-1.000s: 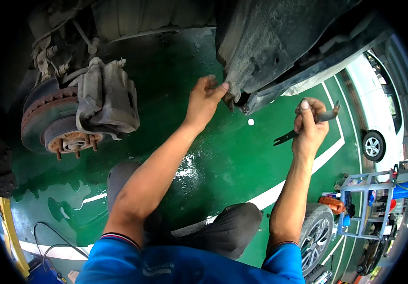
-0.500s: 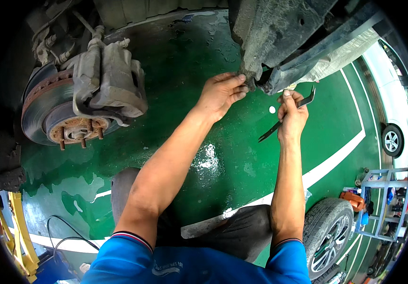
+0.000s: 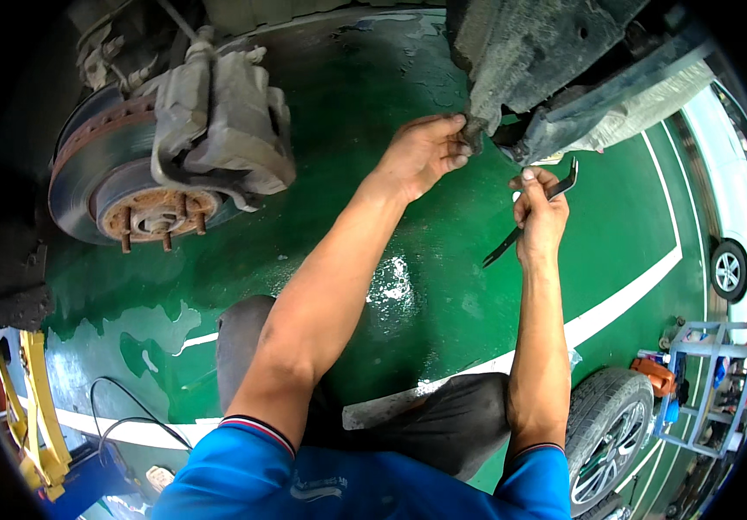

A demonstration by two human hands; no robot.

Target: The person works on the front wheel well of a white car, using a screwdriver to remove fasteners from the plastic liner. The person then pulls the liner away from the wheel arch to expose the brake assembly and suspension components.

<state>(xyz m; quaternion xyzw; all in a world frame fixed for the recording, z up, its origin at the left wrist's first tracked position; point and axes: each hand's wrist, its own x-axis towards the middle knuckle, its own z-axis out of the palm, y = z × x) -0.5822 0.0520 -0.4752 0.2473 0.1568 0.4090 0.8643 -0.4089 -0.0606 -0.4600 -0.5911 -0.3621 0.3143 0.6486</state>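
My left hand [image 3: 424, 156] is closed on the lower edge of the grey, dusty wheel-arch liner [image 3: 542, 61], fingers and thumb pinching its corner. My right hand [image 3: 540, 212] is wrapped round a black pry bar [image 3: 502, 247]; its bent end sticks out above the fist and its forked tip points down to the left. That fist is just below the end of the dark sill trim [image 3: 620, 91], with the thumb close to the trim's underside. Whether the thumb touches it I cannot tell.
To the left hang a brake disc [image 3: 78, 186] with bare wheel studs and its caliper [image 3: 234, 121]. A removed wheel [image 3: 603, 433] lies at lower right, near a grey tool cart [image 3: 707, 390]. A yellow metal frame [image 3: 39, 407] stands at lower left; the green floor [image 3: 347, 251] looks wet.
The view has shifted slightly, so the car parts sit further right and higher. Both hands keep their holds, and the pry bar stays at much the same slant.
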